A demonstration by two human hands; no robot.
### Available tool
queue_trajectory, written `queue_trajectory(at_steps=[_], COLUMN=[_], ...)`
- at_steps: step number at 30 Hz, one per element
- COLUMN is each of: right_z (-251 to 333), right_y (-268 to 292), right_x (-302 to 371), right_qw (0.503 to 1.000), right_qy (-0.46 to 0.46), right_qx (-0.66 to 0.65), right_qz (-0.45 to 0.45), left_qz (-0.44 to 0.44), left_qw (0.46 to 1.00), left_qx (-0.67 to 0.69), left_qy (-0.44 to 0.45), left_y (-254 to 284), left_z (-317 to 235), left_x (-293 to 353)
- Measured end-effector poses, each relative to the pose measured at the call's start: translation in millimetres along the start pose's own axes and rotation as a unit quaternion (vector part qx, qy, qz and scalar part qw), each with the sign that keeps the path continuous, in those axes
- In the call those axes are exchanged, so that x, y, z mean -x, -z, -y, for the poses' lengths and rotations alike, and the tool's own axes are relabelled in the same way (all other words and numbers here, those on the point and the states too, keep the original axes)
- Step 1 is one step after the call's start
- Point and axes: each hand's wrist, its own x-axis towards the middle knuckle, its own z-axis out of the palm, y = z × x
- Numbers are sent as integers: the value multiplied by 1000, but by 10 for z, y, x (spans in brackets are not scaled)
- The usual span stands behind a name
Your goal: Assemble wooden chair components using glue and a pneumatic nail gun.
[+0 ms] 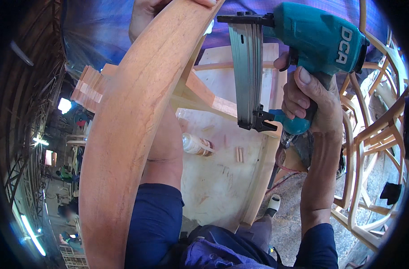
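Note:
A broad, curved piece of reddish wood (124, 116) stands up in front of me on the left. My left hand (144, 18) grips its upper end, with fingertips showing over the top edge; the wood hides part of that hand and arm. On the right, my right hand (314, 92) is wrapped around the handle of a teal pneumatic nail gun (319, 33), one finger by the trigger. The gun's long silver magazine (248, 74) points down, apart from the curved piece. Behind the wood, paler wooden frame parts (202, 92) extend to the right.
On the pale worktable (209, 184) lie a glue bottle (197, 145) and a few short wooden dowels (239, 154). A stack of wood strips (89, 87) is at the left. Curved chair frames (359, 148) crowd the right side. A blue tarp (97, 36) hangs behind. Other people are far left.

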Motion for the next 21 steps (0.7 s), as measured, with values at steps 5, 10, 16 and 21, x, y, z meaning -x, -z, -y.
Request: queue_trajectory(at_steps=[5,10,16,21], right_z=[5,39,54,115], right_y=[49,60,39,84], right_x=[-38,-59,-64,-101], right_qw=[1000,1000,1000,999], right_qy=[-2,-2,-7,-17], right_qx=[-14,6,29,27], right_qz=[8,19,10,29], left_qz=[16,-14,5,-15], left_qw=[999,1000,984,1000], left_qx=[-28,22,164,5], left_qy=[13,12,-67,20], left_y=[73,44,-55,-4], left_z=[-94,-47,122,-146], left_x=[15,33,3,28])
